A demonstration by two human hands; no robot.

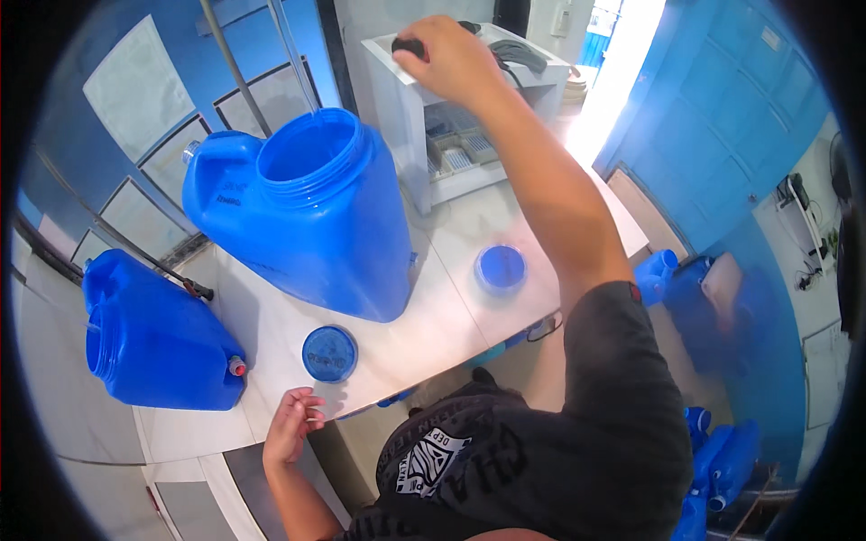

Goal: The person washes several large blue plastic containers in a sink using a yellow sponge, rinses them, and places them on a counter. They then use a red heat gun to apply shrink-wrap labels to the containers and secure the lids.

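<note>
My right arm reaches up and away, and my right hand (451,59) is closed around a small dark object (410,48) above the top of the white shelf unit. What that object is, I cannot make out. Near the table's front edge hovers my left hand (292,424), empty, its fingers loosely bent and apart. Just beyond it lies a round blue lid (330,353) with dark marks on top. A large blue jug (307,234) stands upright with its wide mouth uncovered. A thin clear stream or tube (296,59) runs down into that mouth.
A smaller blue jug (162,338) with a red-tipped spout lies to the left. Another blue lid (501,269) is on the white table (442,316). The white shelf unit (388,117) holds small items and a grey cable. Several blue containers (732,460) stand at lower right.
</note>
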